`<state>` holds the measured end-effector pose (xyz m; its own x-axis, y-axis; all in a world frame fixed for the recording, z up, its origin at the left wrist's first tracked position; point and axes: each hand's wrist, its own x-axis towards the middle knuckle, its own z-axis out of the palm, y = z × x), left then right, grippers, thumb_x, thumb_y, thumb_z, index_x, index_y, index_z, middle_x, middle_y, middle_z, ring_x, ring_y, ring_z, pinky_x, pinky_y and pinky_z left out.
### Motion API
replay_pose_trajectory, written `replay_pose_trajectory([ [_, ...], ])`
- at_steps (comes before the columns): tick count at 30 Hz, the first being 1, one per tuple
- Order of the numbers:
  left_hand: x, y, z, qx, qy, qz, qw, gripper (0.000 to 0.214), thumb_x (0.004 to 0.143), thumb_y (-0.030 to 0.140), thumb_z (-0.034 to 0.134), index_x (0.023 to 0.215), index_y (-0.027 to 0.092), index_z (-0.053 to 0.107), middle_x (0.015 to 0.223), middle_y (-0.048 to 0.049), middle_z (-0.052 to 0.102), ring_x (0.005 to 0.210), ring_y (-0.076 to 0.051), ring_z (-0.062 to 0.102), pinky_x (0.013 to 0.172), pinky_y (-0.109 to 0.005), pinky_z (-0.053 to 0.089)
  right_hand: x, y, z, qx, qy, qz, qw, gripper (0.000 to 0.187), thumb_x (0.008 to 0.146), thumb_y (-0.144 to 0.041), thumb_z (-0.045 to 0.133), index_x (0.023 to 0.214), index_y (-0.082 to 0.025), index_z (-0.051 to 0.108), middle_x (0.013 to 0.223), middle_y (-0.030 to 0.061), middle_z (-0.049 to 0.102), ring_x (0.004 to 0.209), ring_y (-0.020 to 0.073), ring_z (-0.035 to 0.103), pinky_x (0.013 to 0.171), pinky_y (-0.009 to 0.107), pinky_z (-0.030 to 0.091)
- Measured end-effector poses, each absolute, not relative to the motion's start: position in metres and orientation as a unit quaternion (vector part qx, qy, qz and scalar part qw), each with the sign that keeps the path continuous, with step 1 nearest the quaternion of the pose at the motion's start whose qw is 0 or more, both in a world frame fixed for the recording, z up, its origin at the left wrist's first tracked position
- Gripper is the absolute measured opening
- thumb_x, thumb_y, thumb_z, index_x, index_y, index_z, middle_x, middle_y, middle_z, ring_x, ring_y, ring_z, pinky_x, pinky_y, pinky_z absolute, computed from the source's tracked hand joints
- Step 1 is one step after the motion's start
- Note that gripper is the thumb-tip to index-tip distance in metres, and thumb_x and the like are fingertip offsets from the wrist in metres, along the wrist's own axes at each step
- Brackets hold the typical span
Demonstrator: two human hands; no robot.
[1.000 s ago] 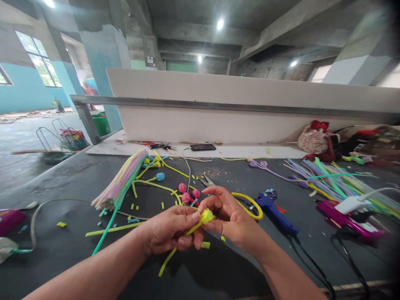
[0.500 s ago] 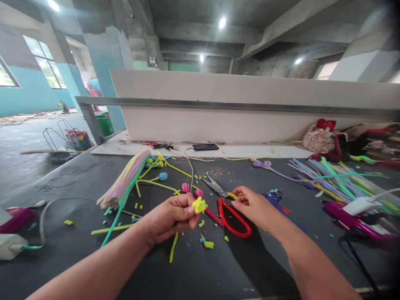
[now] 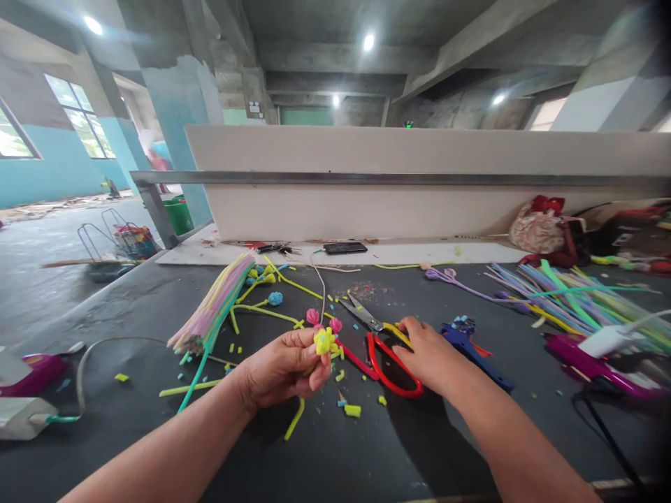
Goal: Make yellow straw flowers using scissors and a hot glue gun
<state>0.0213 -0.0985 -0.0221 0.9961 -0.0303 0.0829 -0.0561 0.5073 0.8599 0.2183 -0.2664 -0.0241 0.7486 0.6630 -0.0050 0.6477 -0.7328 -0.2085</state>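
Note:
My left hand pinches a small yellow fuzzy flower, held up over the table. A yellow pipe-cleaner stem shows below that hand. My right hand rests on the yellow-lined upper handle of the red scissors, fingers curled at it; some fingertips are hidden. The scissors lie on the table with their blades apart, pointing away to the left. Just behind my left hand are pink fuzzy buds. Yellow cut bits lie in front of the scissors.
A bundle of pipe cleaners lies left, another right. Blue pliers sit beyond my right hand. Purple glue guns with cords are at both sides. A black phone lies before the white partition.
My left hand has shifted slightly left and turned the yellow flower. My right hand has moved a little right and down along the scissors handle. The view has tilted slightly.

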Motion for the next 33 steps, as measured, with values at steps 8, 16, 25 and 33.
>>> replay_pose_trajectory([
  [8,0.024,-0.091,-0.024,0.463,0.001,0.058,0.885,0.015,0.081,0.025,0.059,0.074,0.012,0.056,0.057,0.0006,0.049,0.042,-0.003,0.035,0.041,-0.016,0.022,0.213,-0.268,-0.016,-0.926,-0.362,0.071,0.079,0.043,0.073,-0.031,0.06,0.111,-0.016,0.048,0.109,0.0161,0.059,0.104,0.0306,0.055,0.083,0.035,0.039],
  [16,0.016,-0.066,-0.001,0.418,0.035,0.204,0.885,0.012,0.079,0.024,0.059,0.077,0.012,0.057,0.059,0.0026,0.044,0.042,-0.002,0.034,0.035,-0.013,0.018,0.204,-0.262,-0.019,-0.925,-0.366,0.056,0.083,0.032,0.072,-0.026,0.054,0.103,-0.019,0.049,0.094,0.0123,0.063,0.086,0.0266,0.061,0.067,0.03,0.038],
  [25,0.012,-0.051,0.002,0.534,0.139,0.089,0.829,0.015,0.08,0.026,0.059,0.078,0.011,0.057,0.062,-0.0001,0.051,0.041,-0.002,0.04,0.035,-0.013,0.018,0.197,-0.257,-0.021,-0.929,-0.341,0.06,0.132,0.05,0.068,-0.041,0.059,0.111,-0.02,0.045,0.1,0.0111,0.064,0.085,0.026,0.062,0.066,0.031,0.041],
  [33,0.013,-0.044,0.001,0.57,0.185,0.096,0.795,0.018,0.076,0.029,0.064,0.076,0.013,0.056,0.061,0.0012,0.053,0.039,-0.002,0.041,0.033,-0.013,0.017,0.197,-0.249,-0.032,-0.929,-0.341,0.04,0.136,0.051,0.07,-0.034,0.06,0.115,-0.016,0.046,0.109,0.013,0.063,0.095,0.0267,0.061,0.075,0.033,0.042],
])
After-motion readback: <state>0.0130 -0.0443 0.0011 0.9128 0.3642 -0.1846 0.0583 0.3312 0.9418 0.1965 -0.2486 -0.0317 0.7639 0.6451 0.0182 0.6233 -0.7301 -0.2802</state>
